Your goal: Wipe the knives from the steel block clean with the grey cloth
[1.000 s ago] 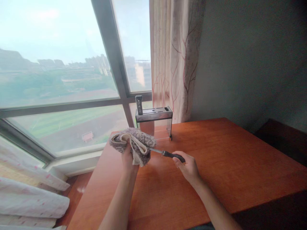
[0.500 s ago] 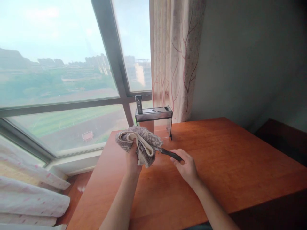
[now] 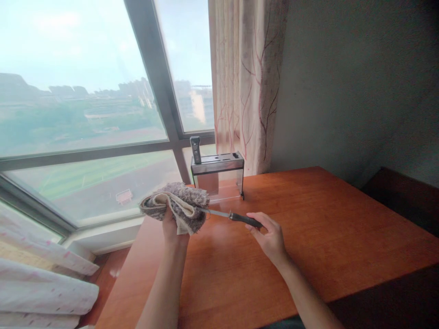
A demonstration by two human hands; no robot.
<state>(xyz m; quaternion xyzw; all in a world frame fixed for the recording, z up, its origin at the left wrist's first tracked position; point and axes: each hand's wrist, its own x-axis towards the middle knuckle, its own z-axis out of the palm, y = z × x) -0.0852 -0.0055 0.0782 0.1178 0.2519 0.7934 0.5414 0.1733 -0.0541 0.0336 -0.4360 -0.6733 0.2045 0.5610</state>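
Gripping handle point(image 3: 245, 220) in right hand point(image 3: 270, 234), drawing cloth point(image 3: 188, 197) bunched in left hand point(image 3: 174, 230) farther left of stand point(image 3: 219, 163), baring more shaft point(image 3: 219, 213), seemingly wiping it

We hold a thick, fuzzy, folded cloth point(image 3: 192, 197) in our left hand point(image 3: 173, 227), up above the brown table point(image 3: 329, 237). Our right hand point(image 3: 270, 236) holds a thin tool point(image 3: 236, 217), with its fingers point(image 3: 266, 220) wrapped around the black handle. The tool's silver part points at the cloth, and its far end is hidden there. Behind the cloth, we see a see-through stand point(image 3: 218, 165) with a silver top on the table. A dark handle point(image 3: 195, 150) sticks up from its left end. On our left is a big window point(image 3: 82, 119), with green grass outside. A curtain point(image 3: 252, 77) with reddish branches hangs behind the stand.
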